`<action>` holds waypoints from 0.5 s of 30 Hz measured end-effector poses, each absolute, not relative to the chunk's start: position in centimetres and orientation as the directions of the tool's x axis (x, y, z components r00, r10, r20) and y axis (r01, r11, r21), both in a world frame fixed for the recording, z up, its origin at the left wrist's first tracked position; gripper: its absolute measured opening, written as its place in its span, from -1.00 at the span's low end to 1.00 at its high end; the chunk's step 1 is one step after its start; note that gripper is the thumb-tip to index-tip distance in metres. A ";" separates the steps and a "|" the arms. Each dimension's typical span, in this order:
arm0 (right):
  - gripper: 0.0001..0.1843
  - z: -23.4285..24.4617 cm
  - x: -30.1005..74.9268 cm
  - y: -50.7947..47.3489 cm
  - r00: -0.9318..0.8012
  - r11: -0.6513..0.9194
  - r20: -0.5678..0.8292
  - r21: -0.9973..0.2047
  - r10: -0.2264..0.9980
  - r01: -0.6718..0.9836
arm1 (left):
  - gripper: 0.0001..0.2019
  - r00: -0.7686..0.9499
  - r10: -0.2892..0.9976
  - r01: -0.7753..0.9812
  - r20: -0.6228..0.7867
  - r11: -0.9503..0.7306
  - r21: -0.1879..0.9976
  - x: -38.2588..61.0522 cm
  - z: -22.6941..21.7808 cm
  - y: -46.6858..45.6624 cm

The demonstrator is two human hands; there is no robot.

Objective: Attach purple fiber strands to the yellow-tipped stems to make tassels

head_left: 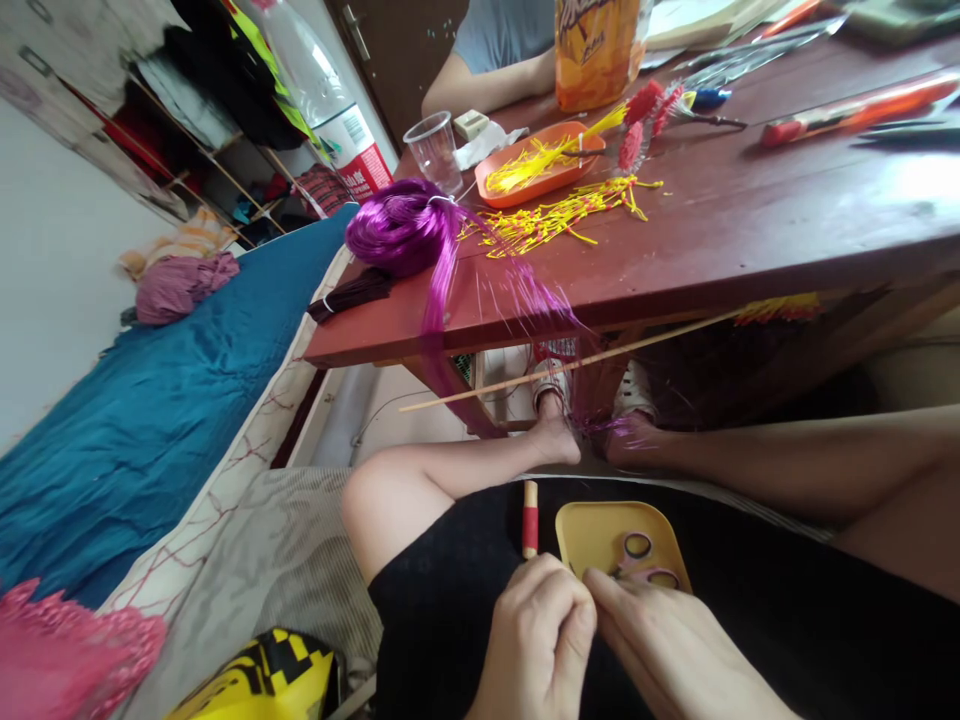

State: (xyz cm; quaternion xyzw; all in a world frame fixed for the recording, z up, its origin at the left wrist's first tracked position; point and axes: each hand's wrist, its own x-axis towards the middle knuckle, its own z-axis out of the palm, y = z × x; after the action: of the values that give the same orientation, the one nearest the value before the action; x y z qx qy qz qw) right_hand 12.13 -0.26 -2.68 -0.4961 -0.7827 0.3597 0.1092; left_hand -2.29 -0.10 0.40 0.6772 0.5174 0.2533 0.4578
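Observation:
My left hand [536, 625] is curled into a fist over my lap, its thumb side against my right hand [660, 635]. The right hand's fingers are bent and pressed together. Whatever lies between the fingertips is hidden. Just beyond them, a yellow tray [589, 525] rests on the black cloth over my lap. Scissors with pink handles [638, 546] lie in it, partly covered by my right hand. Left of the tray, near my left knuckles, is a short wooden stick with a red band [530, 525].
On the red table [712, 225] lie purple filaments [397, 225], yellow stems [555, 220], an orange dish [491, 196] and a plastic cup [435, 150]. A thin wooden stick [525, 377] juts out beneath its edge. A person's arm [487, 88] rests across the table. A blue-covered bed [172, 370] stands left.

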 end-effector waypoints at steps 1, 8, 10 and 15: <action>-0.77 -2.6 12.2 -0.3 -0.487 0.244 -0.162 -0.706 0.858 0.665 | -0.74 0.308 0.940 0.448 -0.149 -0.006 0.894 -2.2 0.3 -0.1; -0.80 -2.0 12.7 -0.2 -0.327 0.108 -0.012 -0.932 0.945 0.345 | -0.64 0.167 0.940 -0.016 -0.297 0.304 0.953 -1.9 -1.6 -0.3; -0.81 -2.0 12.9 -0.2 -0.287 0.129 0.039 -0.944 0.957 0.303 | -0.66 0.153 0.930 -0.086 -0.333 0.349 0.933 -2.0 -2.1 -0.5; -0.90 -2.3 13.2 -0.6 -0.228 0.215 0.147 -0.926 0.963 0.310 | -0.72 0.172 0.907 -0.120 -0.384 0.406 0.906 -2.3 -2.7 -0.7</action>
State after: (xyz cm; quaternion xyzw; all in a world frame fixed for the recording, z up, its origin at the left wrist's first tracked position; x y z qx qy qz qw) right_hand 13.17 -0.61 -2.32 -0.4758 -0.6689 0.4078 0.3998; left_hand -2.32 -0.70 -2.72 0.3832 0.5137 0.3873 0.6627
